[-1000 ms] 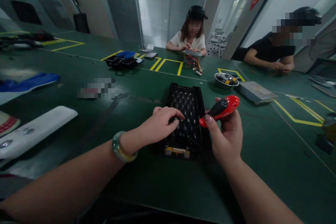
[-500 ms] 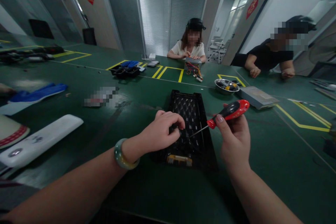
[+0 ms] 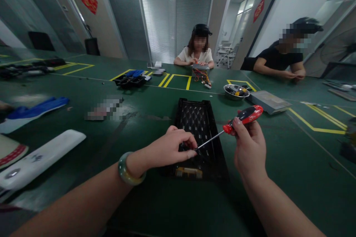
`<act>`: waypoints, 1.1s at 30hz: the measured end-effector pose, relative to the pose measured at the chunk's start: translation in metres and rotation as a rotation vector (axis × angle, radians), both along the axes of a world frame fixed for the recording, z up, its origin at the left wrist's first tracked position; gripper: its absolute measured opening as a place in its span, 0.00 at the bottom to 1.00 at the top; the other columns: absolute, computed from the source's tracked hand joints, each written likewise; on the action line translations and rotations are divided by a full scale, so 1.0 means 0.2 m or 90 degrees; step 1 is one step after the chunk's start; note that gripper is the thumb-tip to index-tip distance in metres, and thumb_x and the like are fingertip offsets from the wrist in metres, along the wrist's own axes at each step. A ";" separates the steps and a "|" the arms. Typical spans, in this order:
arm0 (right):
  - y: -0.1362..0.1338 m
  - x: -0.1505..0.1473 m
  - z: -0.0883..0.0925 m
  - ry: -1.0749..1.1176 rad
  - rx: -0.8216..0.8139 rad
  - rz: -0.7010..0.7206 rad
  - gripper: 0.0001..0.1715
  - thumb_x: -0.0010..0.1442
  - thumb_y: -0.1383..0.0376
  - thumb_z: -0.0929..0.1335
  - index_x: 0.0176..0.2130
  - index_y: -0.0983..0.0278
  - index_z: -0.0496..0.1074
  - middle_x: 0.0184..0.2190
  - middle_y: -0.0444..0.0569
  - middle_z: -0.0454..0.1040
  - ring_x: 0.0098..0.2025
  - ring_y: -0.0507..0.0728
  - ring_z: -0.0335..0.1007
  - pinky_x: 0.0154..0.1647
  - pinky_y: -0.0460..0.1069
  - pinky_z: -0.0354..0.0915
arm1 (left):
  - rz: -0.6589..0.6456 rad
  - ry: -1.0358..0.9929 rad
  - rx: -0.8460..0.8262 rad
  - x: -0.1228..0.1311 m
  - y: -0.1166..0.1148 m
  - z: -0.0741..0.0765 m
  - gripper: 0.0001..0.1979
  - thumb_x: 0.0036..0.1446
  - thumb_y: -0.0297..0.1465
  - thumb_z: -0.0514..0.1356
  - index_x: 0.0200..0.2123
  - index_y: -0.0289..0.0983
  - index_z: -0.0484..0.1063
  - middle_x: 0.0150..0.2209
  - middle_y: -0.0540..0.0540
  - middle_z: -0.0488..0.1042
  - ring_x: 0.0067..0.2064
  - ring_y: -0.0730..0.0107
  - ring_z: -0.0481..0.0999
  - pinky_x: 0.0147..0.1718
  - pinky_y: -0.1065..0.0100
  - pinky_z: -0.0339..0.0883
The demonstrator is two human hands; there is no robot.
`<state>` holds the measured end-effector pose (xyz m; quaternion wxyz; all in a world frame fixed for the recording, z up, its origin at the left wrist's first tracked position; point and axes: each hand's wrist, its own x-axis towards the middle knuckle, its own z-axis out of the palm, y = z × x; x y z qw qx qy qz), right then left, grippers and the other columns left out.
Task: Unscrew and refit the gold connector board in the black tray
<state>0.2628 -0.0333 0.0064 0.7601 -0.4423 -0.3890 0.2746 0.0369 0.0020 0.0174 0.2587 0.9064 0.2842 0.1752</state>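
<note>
My right hand [image 3: 249, 152] grips a screwdriver with a glossy red-and-black handle [image 3: 244, 117], its thin steel shaft slanting down and left. The shaft's tip meets the fingertips of my left hand [image 3: 169, 148], which curl together over a black ribbed plastic panel [image 3: 194, 118]. Whether those fingers pinch something small is hidden. A gold-coloured connector strip [image 3: 189, 172] sits at the panel's near end, below my left hand.
A steel bowl of small parts [image 3: 236, 92] and a flat grey box [image 3: 268, 102] lie beyond the panel. Blue gloves [image 3: 36, 109] and a long white pad [image 3: 41, 159] lie left on the green mat. Two co-workers sit across the table.
The screwdriver has tilted, bringing its tip down and left to my left fingertips. My left hand has shifted slightly nearer the connector strip, and the view has swung a little.
</note>
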 end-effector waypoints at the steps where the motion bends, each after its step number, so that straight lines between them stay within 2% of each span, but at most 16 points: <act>1: 0.00 0.00 0.00 -0.002 0.002 0.001 0.19 0.55 0.58 0.76 0.43 0.61 0.74 0.36 0.43 0.72 0.36 0.52 0.69 0.39 0.49 0.64 | -0.001 -0.001 -0.011 0.00 0.00 0.00 0.06 0.62 0.37 0.61 0.40 0.42 0.74 0.40 0.51 0.78 0.43 0.65 0.73 0.51 0.60 0.55; 10: -0.02 -0.01 0.02 -0.045 0.060 -0.021 0.16 0.55 0.60 0.76 0.43 0.60 0.73 0.36 0.42 0.70 0.35 0.51 0.67 0.36 0.47 0.66 | 0.006 0.022 -0.063 0.02 0.01 -0.04 0.08 0.63 0.39 0.61 0.40 0.44 0.77 0.40 0.52 0.80 0.45 0.64 0.74 0.54 0.57 0.54; 16: -0.05 -0.02 0.07 -0.093 0.097 -0.041 0.13 0.57 0.61 0.74 0.41 0.58 0.71 0.35 0.42 0.69 0.35 0.52 0.67 0.36 0.47 0.67 | 0.006 0.019 -0.049 0.05 -0.02 -0.02 0.07 0.63 0.38 0.61 0.41 0.45 0.76 0.41 0.54 0.79 0.45 0.66 0.74 0.53 0.59 0.53; 21: -0.09 -0.02 0.10 -0.117 0.151 -0.085 0.13 0.58 0.64 0.73 0.42 0.58 0.69 0.35 0.41 0.68 0.34 0.52 0.65 0.35 0.48 0.65 | -0.001 0.049 -0.061 0.07 -0.04 -0.02 0.07 0.64 0.39 0.60 0.40 0.44 0.76 0.44 0.52 0.77 0.49 0.64 0.72 0.53 0.58 0.51; 24: -0.10 -0.01 0.10 -0.196 0.143 -0.110 0.15 0.58 0.64 0.73 0.44 0.58 0.68 0.36 0.43 0.68 0.35 0.53 0.65 0.37 0.51 0.65 | -0.013 0.085 -0.070 0.10 -0.06 -0.03 0.07 0.63 0.40 0.60 0.39 0.46 0.77 0.47 0.51 0.75 0.52 0.61 0.70 0.53 0.56 0.51; 30: -0.12 -0.01 0.08 -0.387 0.137 -0.103 0.17 0.59 0.64 0.73 0.46 0.59 0.67 0.36 0.43 0.69 0.35 0.55 0.65 0.37 0.52 0.66 | 0.004 0.130 -0.026 0.15 -0.08 -0.03 0.08 0.62 0.41 0.61 0.38 0.47 0.79 0.49 0.49 0.73 0.54 0.57 0.66 0.54 0.51 0.52; 33: -0.13 -0.01 0.08 -0.434 0.135 -0.108 0.18 0.58 0.65 0.72 0.48 0.60 0.67 0.36 0.44 0.70 0.35 0.55 0.65 0.37 0.52 0.67 | -0.002 0.142 -0.029 0.15 -0.09 -0.03 0.09 0.61 0.41 0.61 0.38 0.47 0.80 0.51 0.48 0.72 0.55 0.55 0.64 0.56 0.49 0.52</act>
